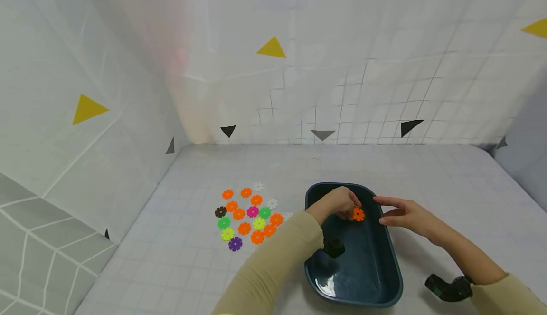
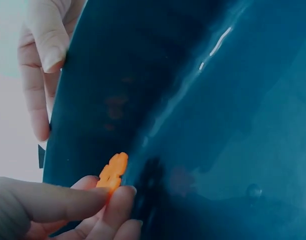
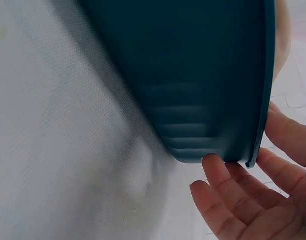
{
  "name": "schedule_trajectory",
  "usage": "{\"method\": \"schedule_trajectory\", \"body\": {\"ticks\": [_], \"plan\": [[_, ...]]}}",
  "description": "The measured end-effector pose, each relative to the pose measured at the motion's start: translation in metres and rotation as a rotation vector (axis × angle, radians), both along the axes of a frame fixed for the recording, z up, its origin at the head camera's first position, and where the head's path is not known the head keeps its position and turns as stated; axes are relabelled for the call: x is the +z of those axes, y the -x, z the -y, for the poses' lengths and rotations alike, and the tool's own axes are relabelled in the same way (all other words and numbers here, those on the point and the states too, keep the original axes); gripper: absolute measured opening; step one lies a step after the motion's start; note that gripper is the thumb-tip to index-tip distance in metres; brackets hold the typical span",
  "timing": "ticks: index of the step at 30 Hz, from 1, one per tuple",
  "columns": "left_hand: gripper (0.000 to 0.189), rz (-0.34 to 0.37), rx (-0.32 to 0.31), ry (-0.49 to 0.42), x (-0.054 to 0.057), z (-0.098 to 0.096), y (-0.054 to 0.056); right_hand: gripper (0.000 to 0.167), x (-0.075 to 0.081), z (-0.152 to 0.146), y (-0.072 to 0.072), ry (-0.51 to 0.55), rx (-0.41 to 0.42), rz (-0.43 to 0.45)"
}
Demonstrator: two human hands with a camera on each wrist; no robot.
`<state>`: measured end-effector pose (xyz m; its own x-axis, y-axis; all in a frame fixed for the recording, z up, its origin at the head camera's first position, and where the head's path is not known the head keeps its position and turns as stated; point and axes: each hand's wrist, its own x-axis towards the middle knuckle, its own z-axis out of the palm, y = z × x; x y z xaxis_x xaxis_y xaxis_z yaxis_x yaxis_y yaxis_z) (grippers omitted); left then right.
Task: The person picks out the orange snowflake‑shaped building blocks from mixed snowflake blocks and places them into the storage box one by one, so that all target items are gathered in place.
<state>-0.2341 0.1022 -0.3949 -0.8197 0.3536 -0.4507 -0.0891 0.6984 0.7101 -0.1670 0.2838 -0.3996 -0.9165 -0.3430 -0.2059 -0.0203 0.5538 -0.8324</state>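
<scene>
Between thumb and fingertips my left hand (image 1: 341, 202) pinches an orange notched plastic disc (image 1: 358, 214), a flower-like snowflake piece. It holds the disc inside a dark teal rectangular tub (image 1: 361, 270), near the far right corner. The left wrist view shows the disc (image 2: 114, 172) on edge, its lower part covered by the fingers. My right hand (image 1: 406, 216) is at the tub's right rim, fingers extended, with thumb and fingertips touching the rim and outer wall from outside. In the right wrist view those fingers (image 3: 233, 200) lie along the tub's end.
Left of the tub, several notched discs (image 1: 244, 228) lie spread flat on the white table (image 1: 171, 267), in orange, green, yellow, pink, purple, white and dark brown. Black wrist devices (image 1: 448, 287) sit on both wrists. White sheeting (image 1: 239, 96) with triangles stands behind.
</scene>
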Motion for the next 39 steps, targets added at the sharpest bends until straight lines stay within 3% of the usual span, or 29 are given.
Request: {"method": "schedule_trajectory", "body": {"ticks": [14, 22, 34, 39], "plan": [[0.021, -0.058, 0.033, 0.209, -0.010, -0.007, 0.008, 0.065, 0.002, 0.000, 0.000, 0.001, 0.010, -0.017], [0.021, -0.081, 0.007, 0.215, -0.015, -0.004, 0.011, 0.064, 0.001, -0.002, 0.001, 0.000, 0.011, -0.031], [0.023, -0.070, -0.016, 0.301, -0.017, -0.004, 0.013, 0.063, 0.000, 0.000, 0.000, 0.004, 0.013, -0.030], [0.026, -0.057, -0.027, 0.292, -0.017, -0.003, 0.013, 0.063, 0.000, 0.001, -0.001, 0.000, 0.008, -0.034]]}}
